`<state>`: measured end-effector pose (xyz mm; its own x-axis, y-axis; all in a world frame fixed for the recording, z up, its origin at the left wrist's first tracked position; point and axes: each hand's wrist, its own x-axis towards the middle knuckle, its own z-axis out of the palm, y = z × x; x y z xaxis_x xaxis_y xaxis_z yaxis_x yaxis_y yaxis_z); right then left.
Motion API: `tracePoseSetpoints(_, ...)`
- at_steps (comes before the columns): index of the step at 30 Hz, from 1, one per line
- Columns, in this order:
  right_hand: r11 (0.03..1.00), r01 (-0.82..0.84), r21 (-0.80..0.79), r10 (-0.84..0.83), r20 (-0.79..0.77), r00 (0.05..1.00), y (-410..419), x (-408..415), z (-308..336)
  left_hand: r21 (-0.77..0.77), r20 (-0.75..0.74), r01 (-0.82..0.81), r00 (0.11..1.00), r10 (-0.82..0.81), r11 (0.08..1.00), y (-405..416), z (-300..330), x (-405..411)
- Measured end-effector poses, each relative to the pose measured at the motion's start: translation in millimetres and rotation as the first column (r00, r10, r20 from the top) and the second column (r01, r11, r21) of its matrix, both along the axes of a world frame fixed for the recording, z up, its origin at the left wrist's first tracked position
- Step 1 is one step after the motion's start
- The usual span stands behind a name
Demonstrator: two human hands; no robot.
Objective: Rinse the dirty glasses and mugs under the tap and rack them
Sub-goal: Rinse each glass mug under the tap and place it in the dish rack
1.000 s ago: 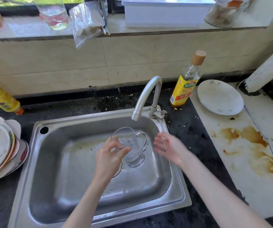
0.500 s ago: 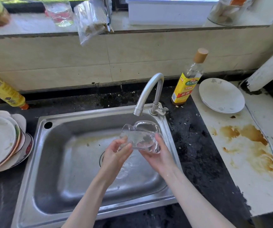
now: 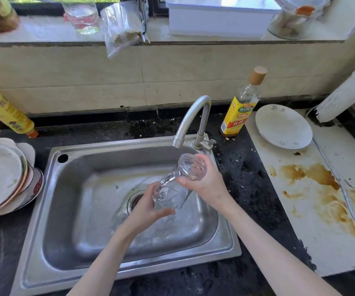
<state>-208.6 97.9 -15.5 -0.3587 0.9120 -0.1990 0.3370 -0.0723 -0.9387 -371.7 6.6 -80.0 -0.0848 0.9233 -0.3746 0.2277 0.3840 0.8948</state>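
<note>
A clear glass mug [image 3: 179, 180] is tipped mouth-down over the steel sink [image 3: 69, 210], its base up just below the tap spout [image 3: 193, 118]. My right hand [image 3: 206, 184] grips the mug near its base. My left hand [image 3: 144, 208] holds the mouth end from below, fingers curled round the rim. Water spills out of the mug toward the drain [image 3: 136, 201]. The mug's handle is partly hidden between my hands.
A stack of plates [image 3: 3, 178] sits left of the sink. A yellow-labelled bottle [image 3: 240, 112] and a white plate [image 3: 283, 127] stand to the right on the stained counter [image 3: 313, 189]. Another yellow bottle [image 3: 5, 114] lies at far left. Jars and a bag line the windowsill.
The mug was upright in the sink in my left hand alone. My right hand took hold of it, and both hands lifted and tipped it mouth-down, pouring water out.
</note>
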Motion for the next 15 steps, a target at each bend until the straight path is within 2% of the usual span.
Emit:
tracePoseSetpoints(4, 0.995, -0.079, 0.062, 0.072, 0.112, 0.991, -9, -7, -6, 0.038, -0.141, 0.038, 0.99, -0.032, 0.999, -10, -4, 5)
tracePoseSetpoints(10, 0.981, -0.164, 0.107, 0.139, 0.212, 0.967, -23, -6, -1, 0.024, -0.157, 0.009, 0.988, -0.005, 1.0, -19, -9, 6)
tracePoseSetpoints(13, 0.981, -0.166, 0.101, 0.137, 0.248, 0.959, -24, -7, -4, -0.047, -0.219, 0.098, 0.97, -0.106, 0.994, -19, -6, 1)
tracePoseSetpoints(15, 0.991, -0.125, 0.042, 0.11, 0.253, 0.961, -29, -4, -6, -0.133, -0.339, 0.223, 0.905, -0.256, 0.966, -20, -6, -6)
